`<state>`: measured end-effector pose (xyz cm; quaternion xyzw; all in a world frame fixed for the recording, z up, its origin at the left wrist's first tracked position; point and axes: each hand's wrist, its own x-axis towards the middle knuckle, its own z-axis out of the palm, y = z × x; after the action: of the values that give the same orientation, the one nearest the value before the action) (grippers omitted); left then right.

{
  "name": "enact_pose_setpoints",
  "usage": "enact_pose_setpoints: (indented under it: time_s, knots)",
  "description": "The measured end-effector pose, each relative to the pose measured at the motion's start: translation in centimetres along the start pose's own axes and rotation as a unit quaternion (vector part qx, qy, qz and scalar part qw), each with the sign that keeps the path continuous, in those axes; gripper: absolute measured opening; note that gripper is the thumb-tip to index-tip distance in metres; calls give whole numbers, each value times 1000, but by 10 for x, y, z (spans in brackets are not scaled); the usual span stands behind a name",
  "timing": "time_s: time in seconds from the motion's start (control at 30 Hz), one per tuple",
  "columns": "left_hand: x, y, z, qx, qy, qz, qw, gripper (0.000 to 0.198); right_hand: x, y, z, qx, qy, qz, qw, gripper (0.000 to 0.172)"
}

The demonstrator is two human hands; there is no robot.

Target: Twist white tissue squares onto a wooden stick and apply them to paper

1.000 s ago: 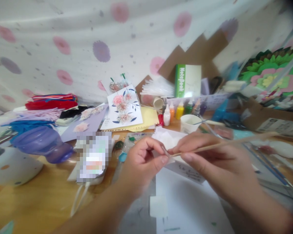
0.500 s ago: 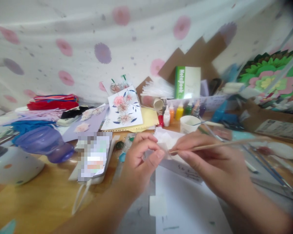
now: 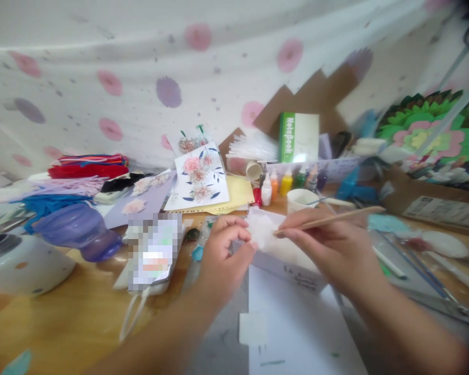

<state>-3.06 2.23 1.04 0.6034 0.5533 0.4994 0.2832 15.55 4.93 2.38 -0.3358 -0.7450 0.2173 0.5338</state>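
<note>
Between the thumb and fingers of my right hand (image 3: 332,242) is a thin wooden stick (image 3: 346,215), its tip pointing left over a white box (image 3: 293,263) with handwriting on its side. Soft white, tissue-like material (image 3: 263,229) lies on top of the box. My left hand (image 3: 226,255) is at the box's left end, thumb and fingers curled into a pinch beside that material. What sits in the pinch, if anything, is too small to make out. Below the box is a white paper sheet (image 3: 297,328) with a small pale square (image 3: 252,328) on it.
Behind the box stand a white cup (image 3: 301,198), several small paint bottles (image 3: 285,182) and a notebook (image 3: 299,138). A phone (image 3: 156,250) with a cable and a purple translucent vessel (image 3: 78,229) are left. Brushes (image 3: 418,265) and a cardboard box (image 3: 433,203) are right.
My right hand has drawn back slightly to the right, and the stick's tip has come away from my left fingertips. The stick now slants up more. The view has shifted slightly.
</note>
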Motion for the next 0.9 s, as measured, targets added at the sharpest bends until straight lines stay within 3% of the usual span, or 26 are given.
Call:
enact_pose_setpoints:
  time_s: [0.2,0.47,0.57,0.73,0.8,0.9]
  knots:
    - [10,-10,-3,83,28,23,996,14,12,11,-12,-82,-3,146,986,10]
    - [22,-22,1,157,36,51,986,12,19,32,-23,-114,-50,224,967,11]
    - [24,-27,2,185,35,67,980,7,21,22,-38,-110,-44,223,968,17]
    - [15,-14,-3,185,34,143,972,27,11,-16,-80,-76,-33,169,982,16]
    - [1,4,1,163,7,183,970,27,-3,-35,-87,-54,-46,133,989,17]
    - [-32,39,18,119,-106,234,959,28,-31,-59,-77,-22,-62,76,995,27]
